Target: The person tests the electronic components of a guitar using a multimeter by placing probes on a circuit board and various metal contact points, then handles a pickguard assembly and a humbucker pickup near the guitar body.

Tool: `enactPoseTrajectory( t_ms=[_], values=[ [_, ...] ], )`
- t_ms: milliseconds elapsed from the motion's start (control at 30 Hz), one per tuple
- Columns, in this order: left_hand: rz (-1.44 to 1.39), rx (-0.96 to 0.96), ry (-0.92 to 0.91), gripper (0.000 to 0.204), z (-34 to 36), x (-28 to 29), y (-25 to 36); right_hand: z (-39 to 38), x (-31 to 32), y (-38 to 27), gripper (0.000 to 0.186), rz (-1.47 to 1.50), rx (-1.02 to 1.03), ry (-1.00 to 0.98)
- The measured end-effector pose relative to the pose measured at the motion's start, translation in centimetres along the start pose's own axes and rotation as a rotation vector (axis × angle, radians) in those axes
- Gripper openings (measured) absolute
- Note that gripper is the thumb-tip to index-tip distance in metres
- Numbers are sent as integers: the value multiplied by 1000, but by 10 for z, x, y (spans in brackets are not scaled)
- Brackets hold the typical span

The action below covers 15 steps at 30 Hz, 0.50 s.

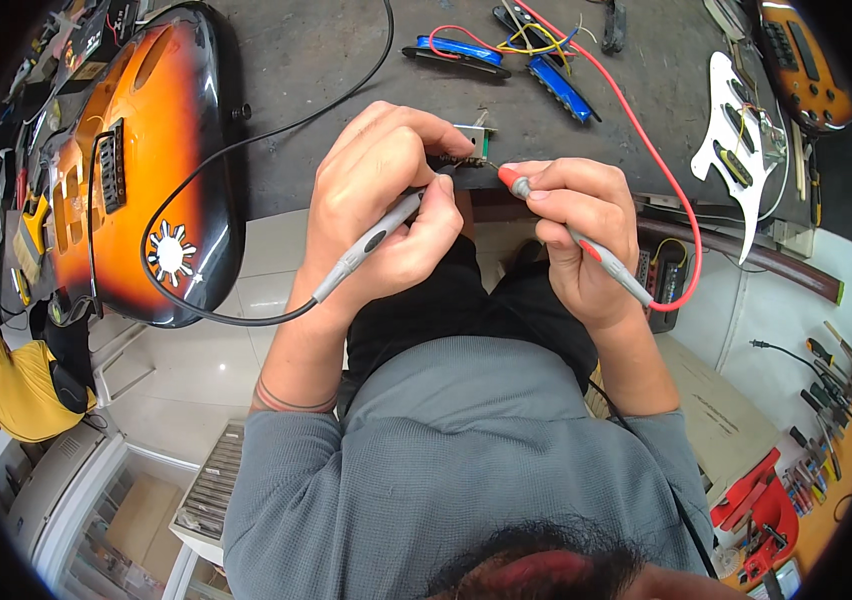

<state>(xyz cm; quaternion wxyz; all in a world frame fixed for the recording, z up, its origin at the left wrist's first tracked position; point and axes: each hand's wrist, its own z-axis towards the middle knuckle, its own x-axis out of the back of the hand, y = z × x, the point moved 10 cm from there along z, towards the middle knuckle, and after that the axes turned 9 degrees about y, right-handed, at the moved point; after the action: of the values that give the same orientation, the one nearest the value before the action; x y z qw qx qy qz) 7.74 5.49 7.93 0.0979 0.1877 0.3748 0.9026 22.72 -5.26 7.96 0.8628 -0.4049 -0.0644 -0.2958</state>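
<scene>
My left hand (pixel 371 190) is closed around a grey test probe (pixel 358 260) with a black lead (pixel 256 130). My right hand (pixel 591 225) pinches a second grey test probe (pixel 610 262), red at its tip end, with a red lead (pixel 668 150). Both probe tips point at a small metal part with a green board (pixel 479 143) at the bench's near edge. My left fingers partly cover that part, and whether the tips touch its contacts I cannot tell.
A sunburst electric guitar body (pixel 161 120) lies at left on the dark bench (pixel 306 60). Blue-wrapped guitar pickups (pixel 560 88) with loose wires sit ahead. At right are a white pickguard (pixel 721 125) and another guitar body (pixel 811 75). A person in yellow (pixel 26 385) is at far left.
</scene>
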Motion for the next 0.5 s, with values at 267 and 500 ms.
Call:
enactPoseTrajectory(
  t_ms=[267,500],
  values=[
    [3,-8,-6,18,0,-1,0,1,-3,-1,29,-37,-17,-33],
    [0,-3,-7,19,1,-1,1,0,-2,1,29,-21,-4,-10]
  ],
)
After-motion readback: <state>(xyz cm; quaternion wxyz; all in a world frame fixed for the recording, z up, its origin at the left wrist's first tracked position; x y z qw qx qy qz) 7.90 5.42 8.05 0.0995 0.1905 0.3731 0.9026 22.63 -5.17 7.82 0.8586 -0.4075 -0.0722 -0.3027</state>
